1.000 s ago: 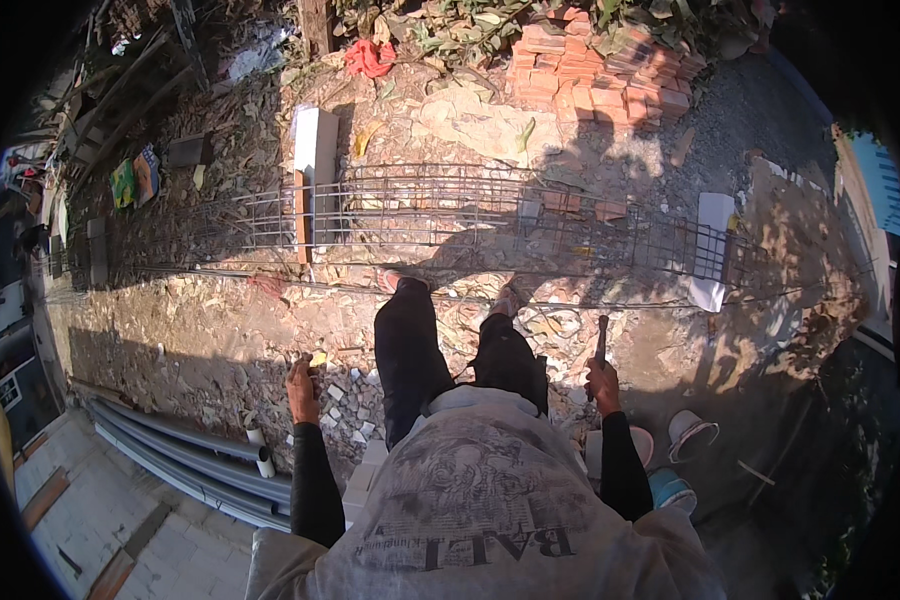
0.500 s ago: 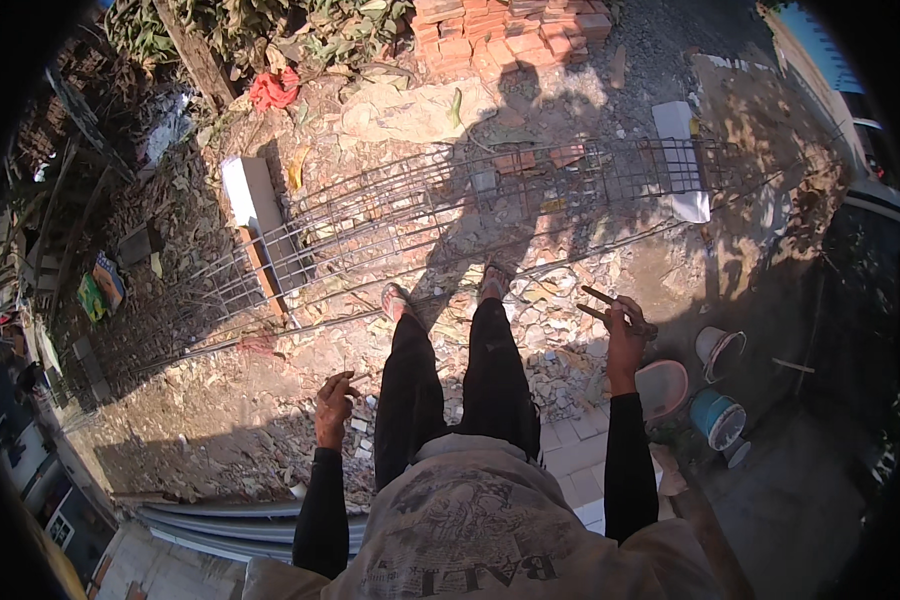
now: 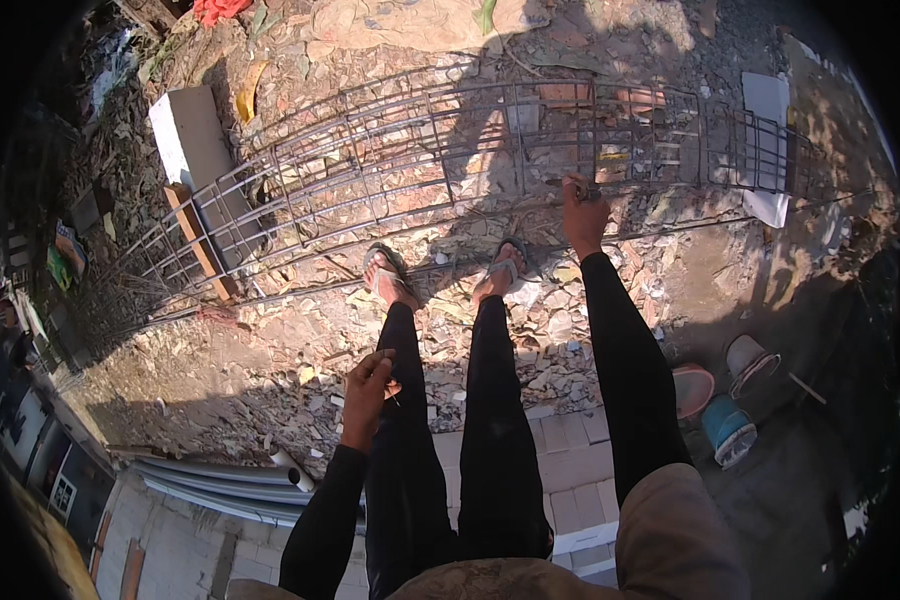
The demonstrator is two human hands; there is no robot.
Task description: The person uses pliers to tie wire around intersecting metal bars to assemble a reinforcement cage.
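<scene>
A long rebar cage [image 3: 592,110] lies across the rubble ahead of my feet, its far right end in shade. My right hand [image 3: 584,218] is stretched out over its near side, fingers closed round dark pincers [image 3: 587,191] that are mostly hidden by the fist. Whether the pincers touch the bars I cannot tell. My left hand [image 3: 366,396] hangs above my left leg, fingers pinched together; a thin small thing sticks out beside them, too fine to name.
The cage rests across a pale block [image 3: 195,130] with a wooden strip [image 3: 202,245] at left, and a white block [image 3: 767,110] at right. Buckets, one teal [image 3: 727,425], stand at lower right. Grey pipes [image 3: 225,480] lie at lower left. Loose rubble surrounds my sandalled feet.
My right hand has reached forward and left to the cage, with the pincers in it. My left hand has shifted slightly right. The view has moved nearer the cage; the brick stack has left it.
</scene>
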